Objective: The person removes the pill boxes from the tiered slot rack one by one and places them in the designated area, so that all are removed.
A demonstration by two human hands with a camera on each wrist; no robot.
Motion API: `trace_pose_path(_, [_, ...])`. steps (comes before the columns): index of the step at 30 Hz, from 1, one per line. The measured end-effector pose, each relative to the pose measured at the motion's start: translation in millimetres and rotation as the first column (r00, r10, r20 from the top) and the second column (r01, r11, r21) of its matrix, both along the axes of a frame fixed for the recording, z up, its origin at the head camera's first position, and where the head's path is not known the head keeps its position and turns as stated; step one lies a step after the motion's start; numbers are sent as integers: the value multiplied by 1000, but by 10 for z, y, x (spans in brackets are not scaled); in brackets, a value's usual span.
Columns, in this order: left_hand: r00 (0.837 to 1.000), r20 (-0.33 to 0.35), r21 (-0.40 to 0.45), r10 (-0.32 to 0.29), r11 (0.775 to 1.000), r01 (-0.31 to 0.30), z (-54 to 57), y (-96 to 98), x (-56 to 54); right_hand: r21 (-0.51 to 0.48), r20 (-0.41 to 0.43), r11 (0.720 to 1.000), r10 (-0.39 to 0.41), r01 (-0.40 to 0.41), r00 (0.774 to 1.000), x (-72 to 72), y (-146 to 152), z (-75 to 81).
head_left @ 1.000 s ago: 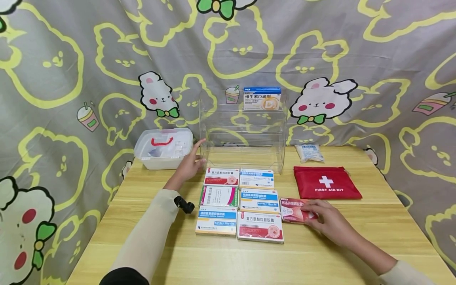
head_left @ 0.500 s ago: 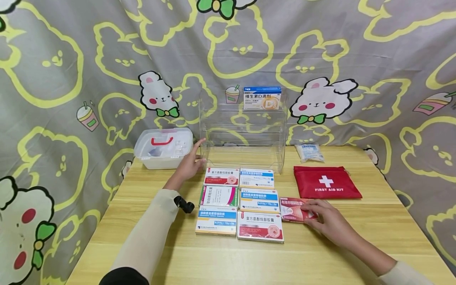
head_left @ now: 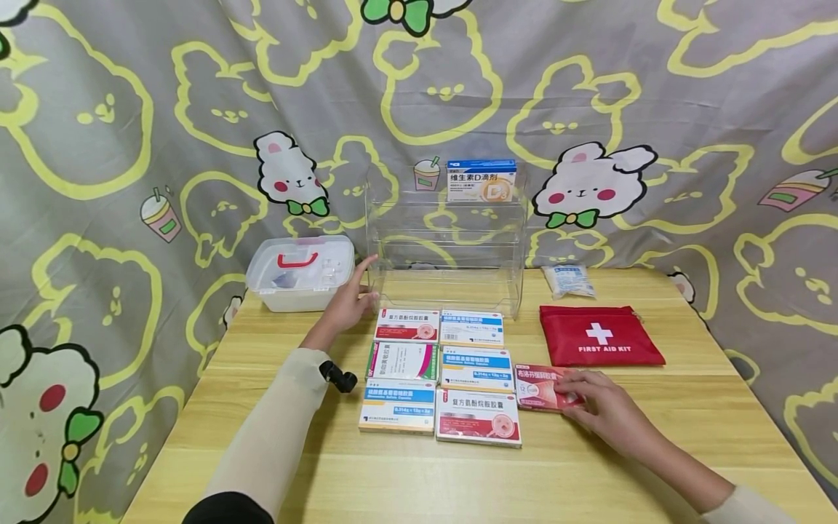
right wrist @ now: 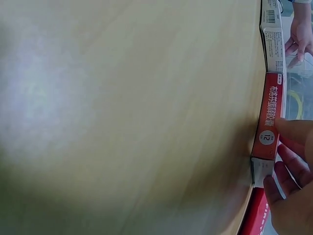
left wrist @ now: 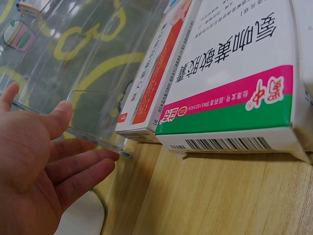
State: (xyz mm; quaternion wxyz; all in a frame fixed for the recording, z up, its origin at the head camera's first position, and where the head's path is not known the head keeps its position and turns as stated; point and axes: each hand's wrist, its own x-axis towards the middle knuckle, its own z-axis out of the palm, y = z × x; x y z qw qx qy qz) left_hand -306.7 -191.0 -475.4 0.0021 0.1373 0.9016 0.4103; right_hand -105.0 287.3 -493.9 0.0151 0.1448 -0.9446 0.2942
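Note:
A red medicine box (head_left: 537, 386) lies on the wooden table, to the right of several other boxes. My right hand (head_left: 612, 411) pinches its right end, fingers over the far side and thumb at the near side. The right wrist view has the red box (right wrist: 268, 115) edge-on beside my right hand (right wrist: 296, 161). My left hand (head_left: 347, 298) is at the left side of a clear stepped display rack (head_left: 452, 284), fingers extended. In the left wrist view the left hand (left wrist: 54, 161) is spread by the rack's lower edge.
Two columns of medicine boxes (head_left: 399, 404) lie in front of the rack. A vitamin D box (head_left: 481, 182) stands on its top tier. A lidded plastic case (head_left: 297, 295) sits left. At right are a red first aid pouch (head_left: 602, 346) and a small white packet (head_left: 569, 280).
My right hand has shifted very slightly toward the right and nearer to me, still at the red box. The left hand, rack and other boxes have stayed where they were.

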Motion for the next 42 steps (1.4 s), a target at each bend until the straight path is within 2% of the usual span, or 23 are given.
trace_pose_path(8, [1000, -5, 1, -3, 1000, 3, 5, 2, 11, -2, 41, 1000, -11, 11, 999, 21, 16, -7])
trace_pose_path(15, [1000, -4, 3, -10, 1000, 10, 3, -2, 13, 9, -10, 1000, 21, -21, 1000, 2, 6, 47])
trace_pose_path(21, [1000, 3, 14, -17, 1000, 17, 6, -7, 12, 22, -36, 999, 28, -28, 999, -73, -5, 134])
trace_pose_path(26, [1000, -3, 7, -20, 1000, 20, 17, -10, 19, -38, -10, 999, 29, -29, 1000, -203, -27, 232])
trace_pose_path(30, [1000, -3, 1, -21, 1000, 21, 19, -7, 20, -70, -21, 996, 45, -47, 999, -337, -44, 320])
trace_pose_path(42, [1000, -4, 2, -18, 1000, 18, 21, -9, 22, -60, -47, 996, 67, -70, 997, -890, -166, 735])
